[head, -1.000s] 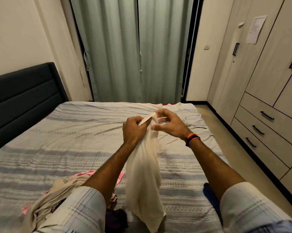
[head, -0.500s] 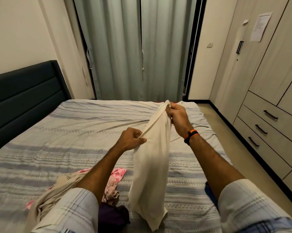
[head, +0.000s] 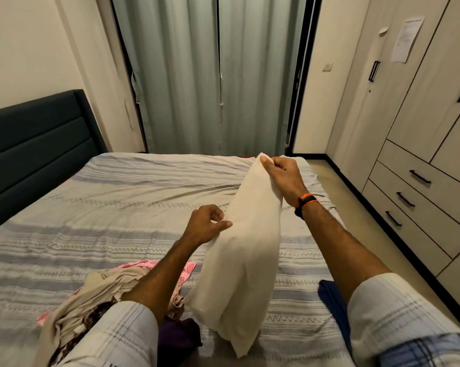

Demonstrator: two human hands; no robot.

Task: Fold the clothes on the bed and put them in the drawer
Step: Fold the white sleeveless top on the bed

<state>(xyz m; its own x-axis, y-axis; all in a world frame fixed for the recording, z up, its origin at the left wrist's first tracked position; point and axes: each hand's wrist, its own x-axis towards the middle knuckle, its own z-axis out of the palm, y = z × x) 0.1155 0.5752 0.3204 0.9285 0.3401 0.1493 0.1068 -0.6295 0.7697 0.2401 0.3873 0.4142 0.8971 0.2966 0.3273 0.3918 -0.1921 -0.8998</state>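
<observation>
A cream garment (head: 246, 260) hangs in the air above the bed (head: 117, 207), its lower end near the bedspread. My right hand (head: 283, 176) grips its top end, raised over the bed's far right. My left hand (head: 206, 223) pinches the garment's left edge lower down, about a third of the way along. A heap of unfolded clothes (head: 99, 295), beige, pink and dark purple, lies on the near part of the bed under my left arm. The drawers (head: 419, 200) with black handles are shut in the wardrobe on the right.
A dark blue cloth (head: 329, 298) lies at the bed's near right edge. A dark headboard (head: 33, 144) stands at the left and grey curtains (head: 213, 75) at the back. A strip of floor (head: 382, 260) runs between bed and wardrobe.
My hands, close together at the garment's top a second ago, have parted. The right hand lifted the top end up and to the right; the left slid down the edge.
</observation>
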